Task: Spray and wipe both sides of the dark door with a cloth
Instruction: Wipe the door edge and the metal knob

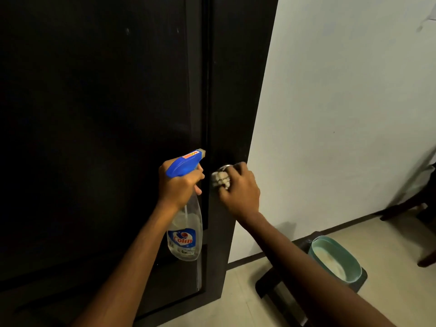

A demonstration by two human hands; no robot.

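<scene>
The dark door (99, 128) fills the left and middle of the view, its right edge meeting a white wall. My left hand (178, 185) grips the neck of a clear spray bottle (185, 234) with a blue trigger head, its nozzle close to the door. My right hand (238, 188) holds a bunched pale cloth (220, 179) against the metal door handle (225, 166) near the door's right edge. The handle is mostly hidden by the cloth and my fingers.
A white wall (342, 114) stands right of the door. On the tiled floor (389, 300) sits a green bin (337, 260) on a dark stand. Dark furniture legs (422, 206) show at the far right.
</scene>
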